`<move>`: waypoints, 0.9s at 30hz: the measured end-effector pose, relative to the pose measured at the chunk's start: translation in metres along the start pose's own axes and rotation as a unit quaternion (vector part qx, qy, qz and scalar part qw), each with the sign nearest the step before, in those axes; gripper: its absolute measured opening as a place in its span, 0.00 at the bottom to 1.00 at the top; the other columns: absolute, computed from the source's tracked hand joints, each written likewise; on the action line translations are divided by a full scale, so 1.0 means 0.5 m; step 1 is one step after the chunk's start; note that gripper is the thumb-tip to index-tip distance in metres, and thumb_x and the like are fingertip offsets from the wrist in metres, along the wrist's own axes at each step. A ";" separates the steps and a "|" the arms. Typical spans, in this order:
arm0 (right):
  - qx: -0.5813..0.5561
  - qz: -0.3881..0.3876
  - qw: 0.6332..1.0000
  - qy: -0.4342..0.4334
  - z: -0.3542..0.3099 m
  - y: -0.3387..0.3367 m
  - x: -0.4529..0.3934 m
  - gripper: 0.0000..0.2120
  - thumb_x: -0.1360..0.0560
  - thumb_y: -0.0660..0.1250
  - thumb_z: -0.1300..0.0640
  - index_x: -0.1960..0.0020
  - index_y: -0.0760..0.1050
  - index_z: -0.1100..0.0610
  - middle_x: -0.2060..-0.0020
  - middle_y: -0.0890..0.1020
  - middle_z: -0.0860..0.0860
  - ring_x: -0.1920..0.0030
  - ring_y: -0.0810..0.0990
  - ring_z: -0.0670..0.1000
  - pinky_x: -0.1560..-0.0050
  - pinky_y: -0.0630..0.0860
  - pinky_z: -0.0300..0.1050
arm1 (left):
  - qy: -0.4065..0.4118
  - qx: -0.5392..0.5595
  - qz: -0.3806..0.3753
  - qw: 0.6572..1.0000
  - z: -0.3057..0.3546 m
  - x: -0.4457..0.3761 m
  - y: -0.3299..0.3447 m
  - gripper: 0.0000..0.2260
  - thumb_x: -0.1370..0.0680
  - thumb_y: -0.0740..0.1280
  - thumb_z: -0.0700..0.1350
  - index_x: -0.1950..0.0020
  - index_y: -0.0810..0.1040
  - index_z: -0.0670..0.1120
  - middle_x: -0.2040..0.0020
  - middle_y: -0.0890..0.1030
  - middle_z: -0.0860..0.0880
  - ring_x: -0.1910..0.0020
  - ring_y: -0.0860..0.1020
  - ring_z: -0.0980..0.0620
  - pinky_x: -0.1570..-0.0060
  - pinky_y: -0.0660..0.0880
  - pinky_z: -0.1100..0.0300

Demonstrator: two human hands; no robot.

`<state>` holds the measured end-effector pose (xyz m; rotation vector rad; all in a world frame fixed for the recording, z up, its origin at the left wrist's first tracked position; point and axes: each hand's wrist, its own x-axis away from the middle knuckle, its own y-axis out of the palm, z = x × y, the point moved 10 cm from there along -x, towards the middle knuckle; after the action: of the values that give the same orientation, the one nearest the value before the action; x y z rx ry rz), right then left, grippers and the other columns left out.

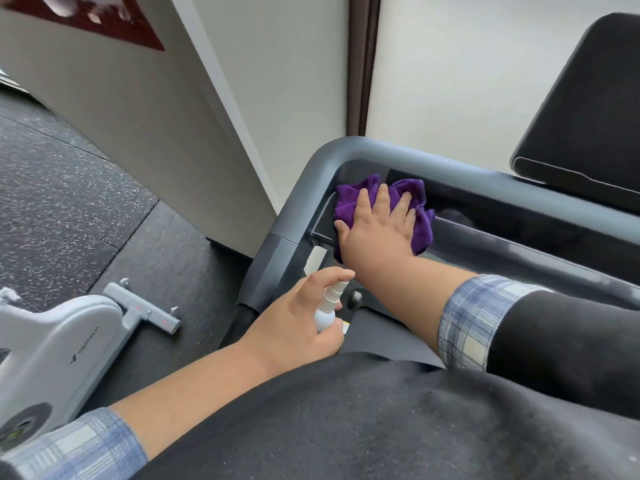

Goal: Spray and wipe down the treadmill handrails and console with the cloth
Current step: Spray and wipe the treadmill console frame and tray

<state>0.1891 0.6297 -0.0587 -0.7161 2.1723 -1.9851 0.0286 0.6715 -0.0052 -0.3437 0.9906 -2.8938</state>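
The purple cloth (pixel 382 213) lies bunched on the dark console tray (pixel 519 244) of the treadmill, in its left corner, just inside the bend of the grey handrail (pixel 301 209). The right hand (pixel 377 230) lies flat on top of the cloth with its fingers straight and spread, and it presses the cloth against the tray; the thumb touches the left edge of the cloth. The right forearm crosses over the tray from the right side, and its plaid cuff (pixel 467 320) is turned back over a black sleeve.

Below the cloth and a little to the left, the left hand (pixel 294 323) grasps a small white spray bottle (pixel 329 306). The fingers are curled round the body of the bottle and the index finger rests on top of the nozzle, which points up and to the right, toward the corner of the tray. The bottle is near the right wrist but apart from it.

The grey handrail runs along the back of the tray and turns down on the left side. A black screen (pixel 581 116) stands tilted above the tray at the right. On the dark rubber floor (pixel 69 202) at the left stands a white exercise machine (pixel 62 341), and behind it rises a white wall (pixel 138 98)
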 end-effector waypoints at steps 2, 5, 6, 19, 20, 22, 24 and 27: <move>0.008 -0.001 1.000 -0.023 -0.022 0.003 -0.008 0.35 0.19 0.50 0.36 0.19 0.47 0.53 0.19 0.47 0.57 0.22 0.42 0.69 0.24 0.43 0.66 | -0.004 0.000 0.002 1.000 -0.009 0.005 0.000 0.30 0.29 0.66 0.46 0.37 0.57 0.73 0.47 0.74 0.59 0.49 0.75 0.62 0.54 0.71 0.71; 0.017 -0.001 0.998 -0.058 -0.042 0.002 -0.010 0.36 0.20 0.52 0.35 0.19 0.48 0.52 0.19 0.49 0.56 0.22 0.43 0.69 0.23 0.44 0.65 | 0.001 -0.006 0.006 1.000 -0.012 0.008 -0.005 0.33 0.27 0.69 0.43 0.37 0.57 0.73 0.49 0.74 0.60 0.50 0.75 0.62 0.55 0.70 0.72; 0.016 -0.003 0.997 -0.070 -0.045 0.003 -0.008 0.38 0.21 0.53 0.34 0.19 0.48 0.52 0.19 0.49 0.56 0.22 0.43 0.69 0.23 0.44 0.65 | 0.004 -0.008 0.007 1.000 -0.010 0.006 -0.007 0.33 0.27 0.69 0.41 0.37 0.58 0.73 0.49 0.74 0.60 0.51 0.75 0.63 0.56 0.68 0.75; -0.047 -0.050 0.939 -0.338 -0.030 0.025 0.111 0.35 0.32 0.74 0.48 0.26 0.69 0.48 0.26 0.69 0.52 0.26 0.67 0.59 0.27 0.64 0.56 | 0.057 0.000 0.028 0.998 0.048 -0.031 -0.030 0.34 0.27 0.70 0.39 0.37 0.60 0.73 0.48 0.73 0.68 0.50 0.75 0.64 0.57 0.69 0.76; -0.100 -0.037 0.937 -0.333 -0.016 0.004 0.122 0.34 0.33 0.74 0.51 0.28 0.71 0.49 0.27 0.71 0.52 0.28 0.69 0.58 0.28 0.66 0.55 | 0.058 0.005 0.033 0.998 0.047 -0.031 -0.032 0.34 0.28 0.69 0.40 0.37 0.60 0.74 0.48 0.73 0.69 0.50 0.75 0.63 0.57 0.69 0.76; -0.205 0.012 0.935 -0.288 0.028 -0.055 0.131 0.35 0.33 0.74 0.55 0.27 0.71 0.50 0.27 0.71 0.52 0.29 0.70 0.55 0.27 0.65 0.50 | 0.062 0.017 0.040 0.997 0.044 -0.030 -0.036 0.33 0.28 0.68 0.42 0.37 0.60 0.74 0.49 0.74 0.66 0.51 0.76 0.63 0.58 0.69 0.75; -0.265 0.086 0.935 -0.219 0.083 -0.107 0.116 0.35 0.33 0.75 0.56 0.26 0.71 0.51 0.26 0.70 0.52 0.27 0.67 0.52 0.26 0.60 0.42 | 0.063 0.028 0.039 0.997 0.041 -0.029 -0.036 0.32 0.28 0.68 0.42 0.38 0.60 0.73 0.51 0.75 0.61 0.53 0.76 0.65 0.59 0.69 0.75; -0.233 0.127 0.961 -0.081 0.154 -0.130 0.064 0.35 0.30 0.73 0.51 0.25 0.68 0.49 0.25 0.67 0.51 0.26 0.65 0.54 0.24 0.58 0.46 | 0.060 0.033 0.033 0.997 0.035 -0.026 -0.031 0.32 0.29 0.67 0.43 0.39 0.59 0.77 0.51 0.75 0.59 0.53 0.76 0.64 0.59 0.69 0.75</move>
<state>0.2079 0.5441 0.0005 -0.5826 2.5001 -1.2589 0.0457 0.6749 0.0153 -0.1311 0.9012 -2.9087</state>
